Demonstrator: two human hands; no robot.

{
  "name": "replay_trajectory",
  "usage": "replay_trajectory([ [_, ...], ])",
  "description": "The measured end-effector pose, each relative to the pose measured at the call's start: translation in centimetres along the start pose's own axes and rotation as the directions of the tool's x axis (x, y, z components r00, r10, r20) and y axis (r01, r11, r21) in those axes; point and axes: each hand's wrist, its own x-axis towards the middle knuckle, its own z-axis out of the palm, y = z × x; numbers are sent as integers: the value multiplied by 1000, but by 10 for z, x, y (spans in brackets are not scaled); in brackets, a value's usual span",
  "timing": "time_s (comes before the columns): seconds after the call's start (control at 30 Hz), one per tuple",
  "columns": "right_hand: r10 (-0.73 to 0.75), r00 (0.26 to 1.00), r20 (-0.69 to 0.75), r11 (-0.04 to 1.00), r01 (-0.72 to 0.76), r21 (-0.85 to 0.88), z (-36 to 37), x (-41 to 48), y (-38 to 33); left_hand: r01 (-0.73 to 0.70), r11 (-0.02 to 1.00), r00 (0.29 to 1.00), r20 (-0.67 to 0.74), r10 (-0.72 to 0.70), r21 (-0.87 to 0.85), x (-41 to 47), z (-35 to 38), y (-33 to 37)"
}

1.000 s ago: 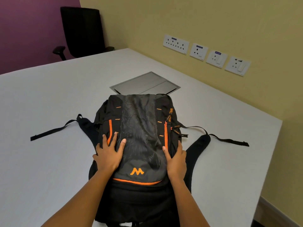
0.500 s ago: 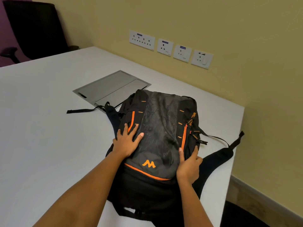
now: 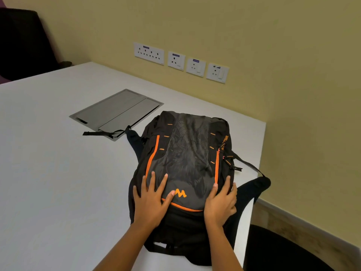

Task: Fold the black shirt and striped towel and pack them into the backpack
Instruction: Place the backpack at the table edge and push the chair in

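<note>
1. Backpack position. The black backpack (image 3: 187,163) lies flat at the centre of the frame on the white table (image 3: 48,173), close to the table's right edge. Its grey printed front panel faces up. Orange zip lines run down both sides of the panel, and an orange logo (image 3: 180,193) sits near its lower end.

2. Left hand. My left hand (image 3: 151,200) lies palm down on the lower left of the front panel. The fingers are straight and spread and grip nothing. The thumb tip touches the fabric just beside the logo.

3. Right hand. My right hand (image 3: 220,204) rests on the lower right shoulder of the pack. The thumb lies along the foot of the right orange zip. The fingers are laid over the pack's side and follow its curve with a slight bend. They press on the fabric without pinching it.

4. Straps. One shoulder strap (image 3: 105,133) trails to the left, and its end lies on the grey metal hatch (image 3: 117,112) set into the table, upper left of the pack. The other padded strap (image 3: 254,186) hangs over the table's right edge.

5. Surroundings. A row of white wall sockets (image 3: 180,61) is mounted on the yellow wall at upper centre. A black chair (image 3: 21,44) stands at the upper left of the frame. A dark seat (image 3: 283,251) shows at the lower right.
</note>
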Motion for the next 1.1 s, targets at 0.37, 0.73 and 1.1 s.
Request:
replay_trajectory([
  [0.37, -347, 919, 184, 853, 391, -346, 13, -26, 18, -143, 988, 989, 38, 141, 51, 9, 34, -12],
  [0.73, -205, 976, 78, 896, 219, -386, 46, 39, 10, -305, 951, 952, 43, 303, 58, 107, 40, 25],
  [1.1, -127, 988, 84, 911, 150, -384, 73, 170, -1, -374, 924, 926, 97, 365, 83, 235, 60, 96],
])
